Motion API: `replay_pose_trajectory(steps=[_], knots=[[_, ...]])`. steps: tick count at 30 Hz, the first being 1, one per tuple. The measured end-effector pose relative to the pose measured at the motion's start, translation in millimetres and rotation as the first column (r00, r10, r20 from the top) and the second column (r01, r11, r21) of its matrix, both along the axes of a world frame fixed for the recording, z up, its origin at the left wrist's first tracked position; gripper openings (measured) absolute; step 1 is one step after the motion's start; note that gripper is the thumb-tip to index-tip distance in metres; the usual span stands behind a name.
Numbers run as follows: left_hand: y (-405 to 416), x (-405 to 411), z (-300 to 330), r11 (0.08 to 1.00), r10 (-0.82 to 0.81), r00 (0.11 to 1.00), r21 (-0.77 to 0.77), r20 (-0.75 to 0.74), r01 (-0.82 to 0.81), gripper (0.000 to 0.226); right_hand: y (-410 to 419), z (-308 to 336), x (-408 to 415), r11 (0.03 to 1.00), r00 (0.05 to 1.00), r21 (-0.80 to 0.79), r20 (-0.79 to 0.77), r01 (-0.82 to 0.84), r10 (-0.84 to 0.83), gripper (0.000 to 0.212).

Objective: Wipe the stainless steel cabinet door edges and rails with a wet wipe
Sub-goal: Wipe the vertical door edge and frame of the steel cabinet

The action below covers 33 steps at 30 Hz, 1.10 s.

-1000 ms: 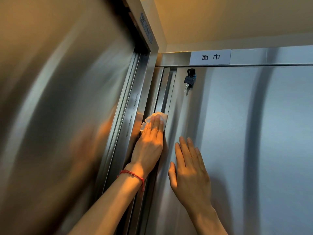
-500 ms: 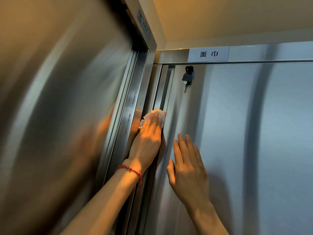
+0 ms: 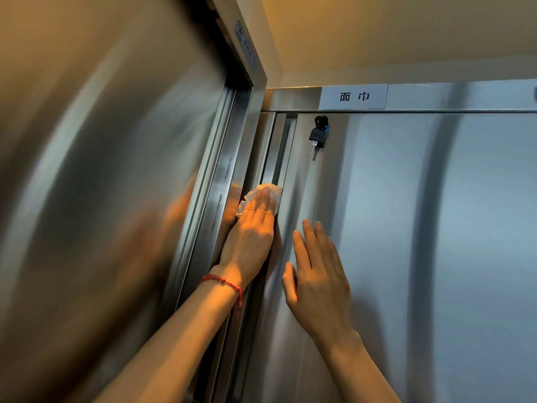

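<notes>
Left hand (image 3: 250, 237) fingers together, pressing white wet wipe (image 3: 268, 193) against vertical door rail (image 3: 276, 149). Right hand (image 3: 318, 277) flat, fingers extended, empty, on stainless cabinet door (image 3: 406, 228). Key (image 3: 318, 135) in lock above.

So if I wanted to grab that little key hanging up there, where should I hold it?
Pinch the key by its black head, which is the widest part and hangs free below the lock. Come from the front and a little below, since the door is flat behind it and the thin metal blade at the bottom would probably slip in your fingers.
</notes>
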<state>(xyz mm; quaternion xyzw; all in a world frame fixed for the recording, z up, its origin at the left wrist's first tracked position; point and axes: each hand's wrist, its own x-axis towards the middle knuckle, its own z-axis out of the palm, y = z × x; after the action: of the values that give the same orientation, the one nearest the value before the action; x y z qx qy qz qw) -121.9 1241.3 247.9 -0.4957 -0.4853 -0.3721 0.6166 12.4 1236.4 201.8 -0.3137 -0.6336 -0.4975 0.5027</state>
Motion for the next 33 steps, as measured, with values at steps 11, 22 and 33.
replay_pose_trajectory(steps=[11,22,33], knots=[[1,1,10,0.978,-0.202,0.978,-0.042,0.055,0.204,0.049,5,29,1,0.996,0.996,0.001,0.026,0.086,-0.086,0.047],[-5,0,31,0.972,-0.222,0.974,-0.074,0.04,0.225,0.051,8,28,0,0.996,0.996,0.035,0.014,0.084,-0.084,0.051],[3,-3,29,0.973,-0.107,0.989,-0.194,0.106,0.126,0.075,7,28,0,0.997,0.997,0.036,0.022,0.069,-0.07,0.047]])
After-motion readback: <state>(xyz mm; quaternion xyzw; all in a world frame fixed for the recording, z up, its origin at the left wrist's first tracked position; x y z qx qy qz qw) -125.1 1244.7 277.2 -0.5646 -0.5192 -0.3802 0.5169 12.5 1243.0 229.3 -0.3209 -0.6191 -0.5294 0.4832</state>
